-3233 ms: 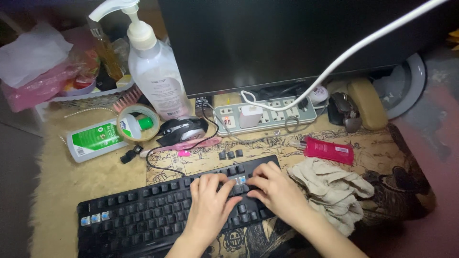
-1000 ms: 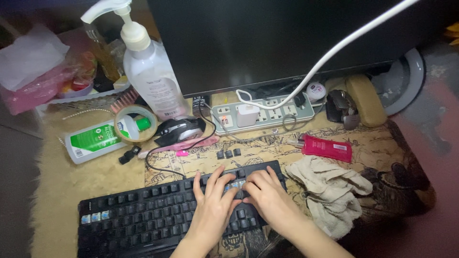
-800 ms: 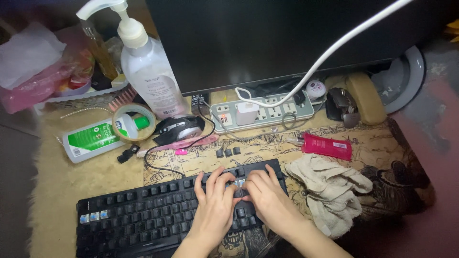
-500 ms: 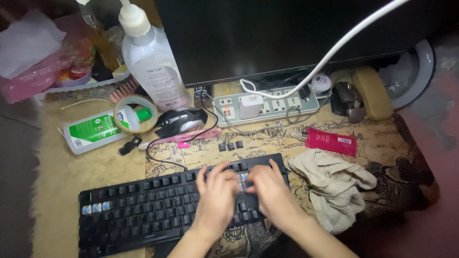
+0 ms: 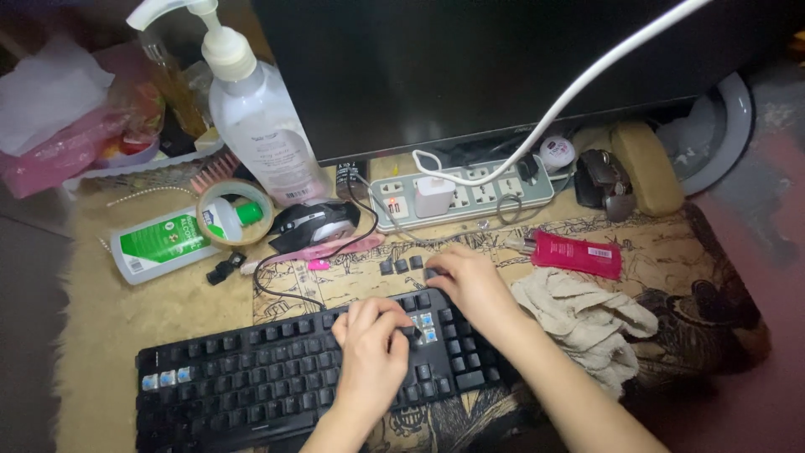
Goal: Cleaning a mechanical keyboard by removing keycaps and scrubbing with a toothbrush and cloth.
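Observation:
A black keyboard (image 5: 251,377) lies on a printed desk mat (image 5: 671,252). My left hand (image 5: 369,356) rests on its right half with curled fingers, thumb and forefinger pinched beside bare blue switches (image 5: 424,325); whether they hold anything is hidden. My right hand (image 5: 471,281) reaches past the keyboard's top edge, its fingertips closed on a black keycap (image 5: 431,273). That keycap sits at the right end of a short row of loose keycaps (image 5: 399,266) on the mat.
Behind the keycaps lie a black mouse (image 5: 317,225) with its cable, a power strip (image 5: 495,189) and a dark monitor (image 5: 470,67). A beige cloth (image 5: 587,323) and red tube (image 5: 579,256) lie right. A pump bottle (image 5: 260,126), green-labelled bottle (image 5: 163,243) and tape roll (image 5: 235,214) stand left.
Both hands were together over one key on the keyboard's right side. My right hand has since moved up off the keyboard to the row of loose keycaps; more bare switches show.

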